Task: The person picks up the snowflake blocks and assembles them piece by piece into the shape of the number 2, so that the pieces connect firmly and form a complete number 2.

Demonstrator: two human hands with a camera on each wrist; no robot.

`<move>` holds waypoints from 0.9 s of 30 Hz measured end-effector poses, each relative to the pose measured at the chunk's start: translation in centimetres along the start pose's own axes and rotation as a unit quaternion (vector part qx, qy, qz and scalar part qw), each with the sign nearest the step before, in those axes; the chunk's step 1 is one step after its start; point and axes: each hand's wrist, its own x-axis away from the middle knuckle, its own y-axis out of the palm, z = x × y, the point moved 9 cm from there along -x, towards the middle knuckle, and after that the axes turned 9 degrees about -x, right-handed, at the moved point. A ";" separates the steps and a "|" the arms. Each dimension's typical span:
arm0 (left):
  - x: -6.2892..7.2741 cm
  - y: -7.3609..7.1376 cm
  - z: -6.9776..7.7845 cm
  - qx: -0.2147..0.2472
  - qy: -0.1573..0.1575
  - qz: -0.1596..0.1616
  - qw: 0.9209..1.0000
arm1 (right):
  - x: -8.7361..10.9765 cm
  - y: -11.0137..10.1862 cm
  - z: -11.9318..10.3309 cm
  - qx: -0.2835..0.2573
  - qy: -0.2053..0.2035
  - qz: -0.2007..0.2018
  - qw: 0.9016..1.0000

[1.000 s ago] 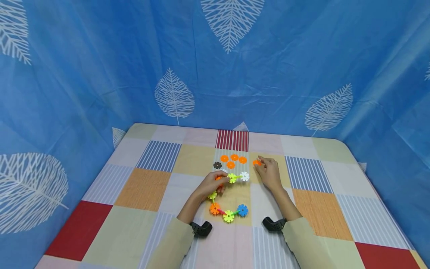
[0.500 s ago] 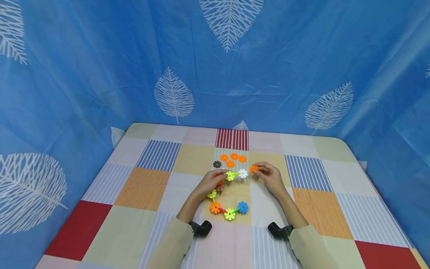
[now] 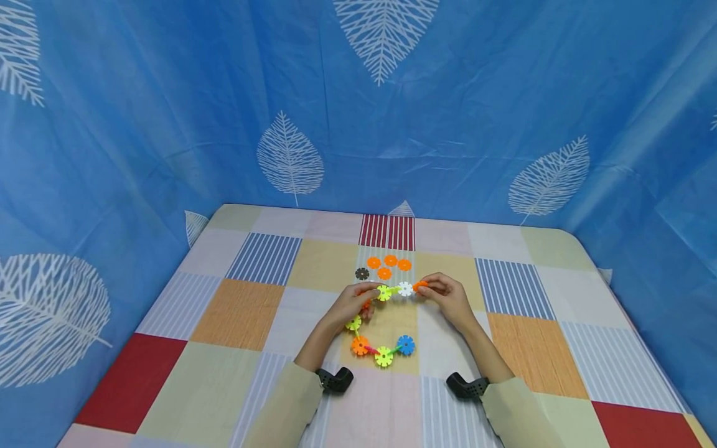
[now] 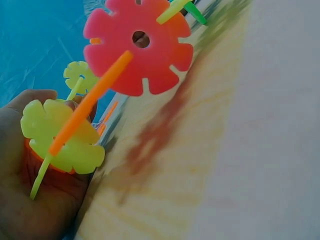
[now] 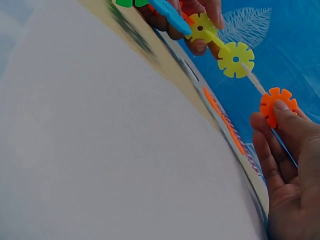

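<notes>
A chain of slotted plastic snowflake discs curves across the tabletop. Its near end is a blue disc [image 3: 406,345], joined by a yellow-green disc [image 3: 383,356] and an orange disc [image 3: 360,346]. My left hand [image 3: 347,306] grips the far part of the chain and covers some discs there. Beyond its fingertips come a yellow-green disc [image 3: 383,293] and a white disc [image 3: 405,289]. With thumb and fingers my right hand [image 3: 452,303] pinches a loose-coloured orange disc [image 5: 279,93], whose edge meets the white disc, seen edge-on in the right wrist view.
Behind the hands lie several flat orange discs [image 3: 384,273] and a black disc [image 3: 361,274]. A patchwork cloth [image 3: 313,398] covers the table. Blue curtains [image 3: 459,112] with white leaf prints enclose its back and sides.
My right hand has brought its orange disc left and nearer to the white disc, and the disc has turned from face-on to edge-on. My left hand has stayed nearly still.
</notes>
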 end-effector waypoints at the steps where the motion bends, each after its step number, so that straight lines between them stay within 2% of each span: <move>1: 0.0 0.0 0.0 -0.002 0.001 0.000 1.000 | 0.0 0.0 0.0 -0.002 -0.003 0.000 1.000; 14: 0.1 0.1 0.0 0.004 0.007 0.006 1.000 | 0.2 -0.1 0.4 -0.010 0.010 0.004 1.000; 19: 0.1 0.4 0.1 0.007 0.009 -0.004 1.000 | 0.2 0.3 0.2 -0.011 0.003 -0.011 1.000; 27: 0.2 0.7 0.6 -0.036 0.030 -0.022 0.999 | 0.1 0.7 0.3 -0.020 -0.015 -0.032 0.999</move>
